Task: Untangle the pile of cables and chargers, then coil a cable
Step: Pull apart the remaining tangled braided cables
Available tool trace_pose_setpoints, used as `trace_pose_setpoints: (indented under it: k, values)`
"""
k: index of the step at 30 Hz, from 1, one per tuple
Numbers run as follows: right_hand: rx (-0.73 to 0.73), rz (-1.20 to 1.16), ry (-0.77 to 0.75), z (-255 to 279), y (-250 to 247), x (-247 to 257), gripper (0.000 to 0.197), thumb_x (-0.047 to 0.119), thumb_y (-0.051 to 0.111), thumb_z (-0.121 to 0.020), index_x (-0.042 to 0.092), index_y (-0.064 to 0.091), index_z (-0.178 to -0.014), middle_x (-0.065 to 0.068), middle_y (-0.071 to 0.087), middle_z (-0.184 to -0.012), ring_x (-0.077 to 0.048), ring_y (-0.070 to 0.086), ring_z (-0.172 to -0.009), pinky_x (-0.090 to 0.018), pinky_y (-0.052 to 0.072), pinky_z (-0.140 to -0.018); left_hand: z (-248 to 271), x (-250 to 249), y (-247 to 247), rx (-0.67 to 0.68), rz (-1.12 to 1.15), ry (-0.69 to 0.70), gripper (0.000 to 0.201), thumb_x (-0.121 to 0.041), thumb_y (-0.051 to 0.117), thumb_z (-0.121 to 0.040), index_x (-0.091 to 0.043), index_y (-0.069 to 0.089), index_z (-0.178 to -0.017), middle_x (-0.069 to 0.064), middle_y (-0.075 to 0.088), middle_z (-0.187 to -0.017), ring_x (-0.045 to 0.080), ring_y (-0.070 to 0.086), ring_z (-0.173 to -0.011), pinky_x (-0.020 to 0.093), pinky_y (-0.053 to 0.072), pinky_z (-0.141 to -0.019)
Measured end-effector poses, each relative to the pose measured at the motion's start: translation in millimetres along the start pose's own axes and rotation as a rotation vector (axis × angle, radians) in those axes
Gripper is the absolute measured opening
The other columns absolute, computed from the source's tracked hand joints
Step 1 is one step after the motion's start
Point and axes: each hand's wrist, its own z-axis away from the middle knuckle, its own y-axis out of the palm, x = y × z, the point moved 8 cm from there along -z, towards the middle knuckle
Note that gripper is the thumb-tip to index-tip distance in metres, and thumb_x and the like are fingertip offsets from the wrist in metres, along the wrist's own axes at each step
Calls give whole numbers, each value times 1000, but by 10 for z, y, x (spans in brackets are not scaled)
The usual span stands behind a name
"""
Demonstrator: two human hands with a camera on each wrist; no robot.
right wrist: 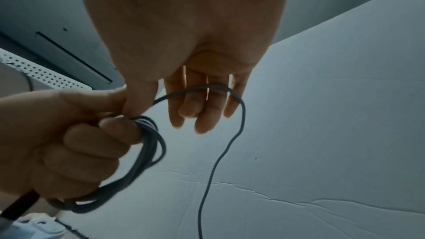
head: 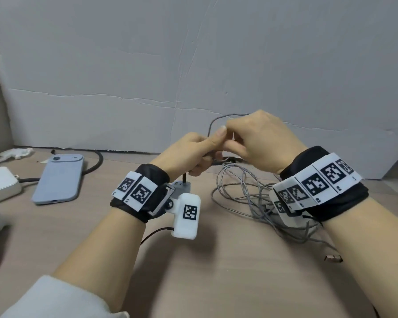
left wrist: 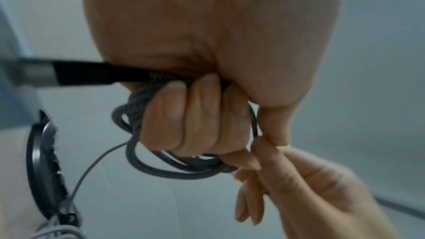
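Head view, left hand [head: 189, 152] hiding coiled cable [left wrist: 161, 166], right hand [head: 257, 138] pinching

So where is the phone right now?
In the head view the phone lies face down on the table, left of the left hand, beside a white box.

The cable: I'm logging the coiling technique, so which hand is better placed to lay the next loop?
Probably the right hand: it pinches the free run of the cable, while the left hand is full, gripping the finished loops.
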Motion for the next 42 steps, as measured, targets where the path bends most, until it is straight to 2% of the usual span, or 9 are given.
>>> trace_pose_setpoints:
  k: [5,10,14,19,26,31,34,37,42]
  values:
    - [-114,-246,96,39,-89,-298,40,48,60,-97,13,71,-82,1,67,-75,-20,61,-74,-29,40,-70,30,-102,-228,-87,188,68,47,-50,47,-98,-13,49,-69,-3,19,-54,13,10,-50,22,10,-45]
    - [-221,-442,251,58,-81,-605,40,52,59,-96,15,69,-87,3,69,-83,-19,64,-86,-40,50,-84,48,-142,-261,-7,459,55,48,-44,38,-105,-20,44,-63,-9,17,-48,9,11,-41,17,11,-42]
    - [-253,-593,332,28,145,-642,42,56,54,-96,20,67,-82,2,69,-74,-21,67,-79,-45,54,-80,85,-275,-94,127,640,62,54,-54,35,-99,-23,47,-57,-8,10,-50,11,7,-41,17,10,-38]
    - [-87,-668,338,-17,614,-348,43,51,36,-105,32,61,-75,0,68,-75,-11,61,-72,-36,46,-72,94,-401,-136,95,795,172,51,-60,30,-99,-23,41,-66,-10,11,-49,8,8,-40,20,11,-37]
    - [220,-495,336,-44,1054,-205,17,27,47,-103,19,62,-103,1,67,-101,-21,57,-96,-33,41,-82,104,-513,-347,91,1071,311,50,-48,29,-106,-19,51,-72,-11,15,-51,7,13,-42,18,18,-39]
    - [240,-418,285,-48,1062,-119,24,29,36,-107,21,55,-118,-8,69,-94,-30,63,-89,-43,52,-85,80,-426,-595,-141,1169,368,44,-43,30,-108,-16,49,-80,-8,27,-53,8,21,-47,20,25,-47]
    - [285,-300,166,-28,1046,118,34,38,29,-106,28,40,-136,-15,64,-100,-37,63,-84,-47,55,-78,62,-348,-689,-282,1088,375,38,-39,31,-109,-16,48,-84,-6,34,-60,11,29,-51,23,31,-54]
    - [337,-167,55,-22,947,344,36,30,32,-108,29,36,-144,-8,52,-84,-34,53,-73,-37,43,-65,65,-262,-720,-415,871,344,29,-32,33,-110,-14,47,-93,-3,40,-66,14,38,-55,25,36,-57]
    - [202,-110,-22,-87,546,463,25,29,38,-107,16,58,-100,-7,60,-79,-36,56,-74,-45,51,-67,25,-104,-712,-528,418,226,38,-50,38,-105,-14,51,-103,-5,54,-68,15,47,-59,28,37,-61]
